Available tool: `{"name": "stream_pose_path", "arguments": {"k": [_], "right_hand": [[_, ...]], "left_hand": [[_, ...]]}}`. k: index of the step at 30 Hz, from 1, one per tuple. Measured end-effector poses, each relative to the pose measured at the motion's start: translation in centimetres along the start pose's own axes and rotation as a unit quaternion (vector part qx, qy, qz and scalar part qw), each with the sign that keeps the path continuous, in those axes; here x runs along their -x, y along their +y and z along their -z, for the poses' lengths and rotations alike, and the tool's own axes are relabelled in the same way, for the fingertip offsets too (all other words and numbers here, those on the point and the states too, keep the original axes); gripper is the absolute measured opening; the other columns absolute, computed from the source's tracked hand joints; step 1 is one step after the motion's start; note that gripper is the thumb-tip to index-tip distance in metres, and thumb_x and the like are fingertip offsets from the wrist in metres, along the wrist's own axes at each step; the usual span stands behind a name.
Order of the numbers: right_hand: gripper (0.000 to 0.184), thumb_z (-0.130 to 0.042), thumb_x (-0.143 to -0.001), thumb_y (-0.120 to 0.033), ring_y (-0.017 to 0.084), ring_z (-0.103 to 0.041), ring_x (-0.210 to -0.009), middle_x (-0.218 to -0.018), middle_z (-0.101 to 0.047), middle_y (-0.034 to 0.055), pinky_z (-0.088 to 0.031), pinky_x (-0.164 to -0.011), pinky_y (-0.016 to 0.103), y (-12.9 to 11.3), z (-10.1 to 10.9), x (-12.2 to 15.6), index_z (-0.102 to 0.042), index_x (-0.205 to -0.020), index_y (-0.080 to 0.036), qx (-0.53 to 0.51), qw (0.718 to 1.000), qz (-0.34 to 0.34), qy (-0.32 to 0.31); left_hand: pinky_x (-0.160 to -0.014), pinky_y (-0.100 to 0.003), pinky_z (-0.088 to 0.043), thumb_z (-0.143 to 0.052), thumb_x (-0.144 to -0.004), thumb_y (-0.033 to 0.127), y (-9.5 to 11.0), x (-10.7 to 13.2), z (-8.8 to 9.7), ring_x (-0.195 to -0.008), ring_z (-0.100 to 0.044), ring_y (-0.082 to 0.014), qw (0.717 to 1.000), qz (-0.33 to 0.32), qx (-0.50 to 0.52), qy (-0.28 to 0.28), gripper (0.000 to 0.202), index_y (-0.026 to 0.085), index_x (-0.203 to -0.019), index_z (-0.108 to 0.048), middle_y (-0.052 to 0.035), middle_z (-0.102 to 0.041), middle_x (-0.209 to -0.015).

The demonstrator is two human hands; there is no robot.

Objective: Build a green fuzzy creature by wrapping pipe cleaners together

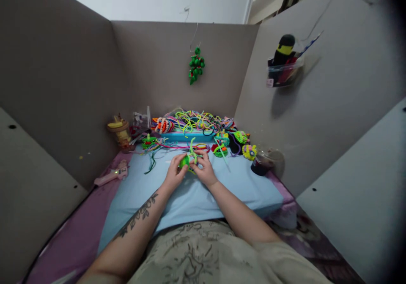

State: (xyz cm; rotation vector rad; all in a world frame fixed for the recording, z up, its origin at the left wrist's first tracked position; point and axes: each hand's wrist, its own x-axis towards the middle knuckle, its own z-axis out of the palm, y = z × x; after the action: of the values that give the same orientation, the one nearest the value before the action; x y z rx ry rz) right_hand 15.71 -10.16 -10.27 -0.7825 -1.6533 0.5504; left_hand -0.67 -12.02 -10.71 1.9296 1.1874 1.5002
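A small green pipe-cleaner figure (pixel 185 162) is held just above the light blue cloth (pixel 196 199), between my two hands. My left hand (pixel 176 172) grips its rounded bright green body from the left, fingers closed round it. On the other side, my right hand (pixel 204 170) pinches the paler green strands, one of which sticks up past the fingertips. Parts of the figure are hidden by the fingers. Just beyond my hands lie a red-and-green fuzzy ring (pixel 219 151) and pink pipe cleaners (pixel 173 147).
A blue tray (pixel 190 137) heaped with coloured pipe cleaners stands at the back. A pink glue gun (pixel 114 173) lies at left, near a tan cup (pixel 120 132). At right are a dark cup (pixel 261 165) and a yellow fuzzy flower (pixel 249 152). Grey panels (pixel 177 72) enclose the table.
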Motion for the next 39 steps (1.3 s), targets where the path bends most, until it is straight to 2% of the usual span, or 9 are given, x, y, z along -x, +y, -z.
{"name": "stream_pose_path", "arguments": {"k": [4, 9, 11, 15, 19, 24, 28, 35, 39], "right_hand": [[0.006, -0.067, -0.077, -0.026, 0.023, -0.052, -0.114, -0.113, -0.058, 0.0072, -0.038, -0.103, 0.040, 0.4, -0.1, -0.1, -0.072, -0.078, -0.023, -0.007, 1.000, -0.007, -0.005], [0.007, -0.069, -0.076, -0.026, 0.024, -0.051, -0.115, -0.116, -0.058, 0.0073, -0.037, -0.104, 0.042, 0.6, 0.7, -0.2, -0.074, -0.081, -0.024, -0.008, 1.000, -0.020, -0.001], [0.006, -0.070, -0.075, -0.027, 0.024, -0.051, -0.115, -0.115, -0.059, 0.0070, -0.037, -0.104, 0.041, 0.6, 1.1, -0.3, -0.075, -0.079, -0.024, -0.012, 1.000, -0.018, -0.012], [0.004, -0.072, -0.074, -0.029, 0.024, -0.054, -0.110, -0.108, -0.062, 0.0057, -0.039, -0.101, 0.040, 0.6, 1.4, -0.5, -0.075, -0.074, -0.025, -0.021, 0.999, -0.018, -0.023], [0.005, -0.070, -0.074, -0.028, 0.022, -0.055, -0.103, -0.099, -0.060, 0.0050, -0.041, -0.097, 0.038, 0.7, 1.0, -0.6, -0.072, -0.072, -0.024, -0.025, 0.999, -0.036, 0.002], [0.008, -0.067, -0.075, -0.027, 0.021, -0.055, -0.098, -0.095, -0.055, 0.0045, -0.043, -0.092, 0.035, 1.1, 0.3, -0.8, -0.068, -0.069, -0.021, -0.034, 0.997, -0.061, 0.035], [0.012, -0.067, -0.075, -0.029, 0.020, -0.056, -0.097, -0.098, -0.054, 0.0050, -0.044, -0.090, 0.034, 1.5, 0.1, -0.9, -0.066, -0.068, -0.020, -0.041, 0.996, -0.075, 0.038], [0.016, -0.069, -0.073, -0.030, 0.023, -0.051, -0.111, -0.112, -0.054, 0.0069, -0.043, -0.093, 0.036, 1.3, 0.0, -0.3, -0.069, -0.089, -0.024, -0.039, 0.995, -0.080, 0.033], [0.043, -0.066, -0.076, -0.032, 0.022, -0.056, -0.105, -0.118, -0.057, 0.0092, -0.049, -0.081, 0.032, 1.8, -0.7, -0.2, -0.058, -0.117, -0.025, -0.057, 0.993, -0.096, 0.031]], "left_hand": [[-0.083, -0.036, -0.054, -0.066, -0.077, 0.035, 0.0, 0.0, 0.1, -0.122, -0.048, -0.0266, 1.000, 0.004, -0.006, -0.001, 0.048, 0.023, -0.122, -0.055, -0.0130, -0.047, -0.130], [-0.095, -0.040, -0.047, -0.063, -0.079, 0.031, 0.0, -0.2, 0.3, -0.119, -0.050, -0.0254, 0.999, 0.016, -0.024, 0.015, 0.043, 0.024, -0.122, -0.056, -0.0105, -0.054, -0.124], [-0.094, -0.040, -0.047, -0.061, -0.080, 0.031, 0.0, -0.2, 0.4, -0.117, -0.052, -0.0251, 0.999, 0.022, -0.030, 0.014, 0.045, 0.024, -0.124, -0.055, -0.0103, -0.056, -0.123], [-0.095, -0.041, -0.045, -0.060, -0.081, 0.031, 0.0, -0.2, 0.3, -0.113, -0.054, -0.0248, 0.999, 0.026, -0.037, 0.003, 0.045, 0.023, -0.125, -0.056, -0.0104, -0.059, -0.120], [-0.100, -0.043, -0.042, -0.063, -0.079, 0.031, 0.2, -0.2, 0.1, -0.115, -0.054, -0.0252, 0.999, 0.005, -0.033, -0.021, 0.042, 0.023, -0.120, -0.059, -0.0096, -0.060, -0.120], [-0.096, -0.042, -0.045, -0.064, -0.078, 0.029, 0.7, 0.1, -0.3, -0.113, -0.056, -0.0253, 0.998, -0.012, -0.022, -0.049, 0.040, 0.023, -0.117, -0.060, -0.0099, -0.061, -0.119], [-0.094, -0.042, -0.047, -0.065, -0.077, 0.028, 0.6, 0.2, -0.3, -0.114, -0.054, -0.0252, 0.999, -0.005, -0.017, -0.027, 0.042, 0.023, -0.118, -0.057, -0.0099, -0.058, -0.121], [-0.087, -0.037, -0.051, -0.063, -0.078, 0.028, -0.1, 0.3, -0.1, -0.112, -0.054, -0.0238, 0.998, 0.033, 0.000, 0.049, 0.044, 0.023, -0.120, -0.051, -0.0107, -0.054, -0.123], [-0.080, -0.033, -0.053, -0.062, -0.079, 0.029, -0.3, 0.5, -0.5, -0.106, -0.058, -0.0211, 0.997, 0.040, 0.021, 0.058, 0.045, 0.023, -0.121, -0.046, -0.0123, -0.051, -0.127]]}}
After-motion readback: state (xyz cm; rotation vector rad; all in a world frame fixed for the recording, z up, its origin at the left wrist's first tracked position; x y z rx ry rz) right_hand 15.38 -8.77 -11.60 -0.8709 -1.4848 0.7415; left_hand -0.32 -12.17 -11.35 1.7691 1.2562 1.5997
